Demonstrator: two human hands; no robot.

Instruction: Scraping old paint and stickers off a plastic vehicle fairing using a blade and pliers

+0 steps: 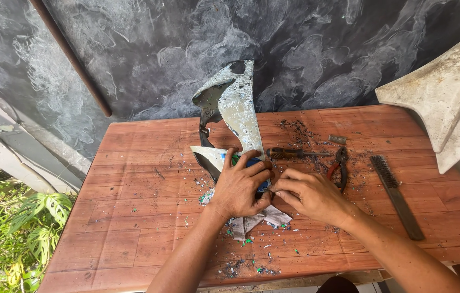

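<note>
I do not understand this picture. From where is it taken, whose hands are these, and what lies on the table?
The single picture comes from a camera worn on a person's head, looking down at their own bare hands. The left hand grips a curved, paint-flaked panel standing on a wooden table. The right hand touches it beside the left. Under the hands lies a grey cloth. To the right lie a screwdriver, red-handled pliers and a wire brush. Paint chips are scattered around.

Bare tabletop [132, 179] leftward (pliers [341, 168], brush [397, 195] rightward)
</note>
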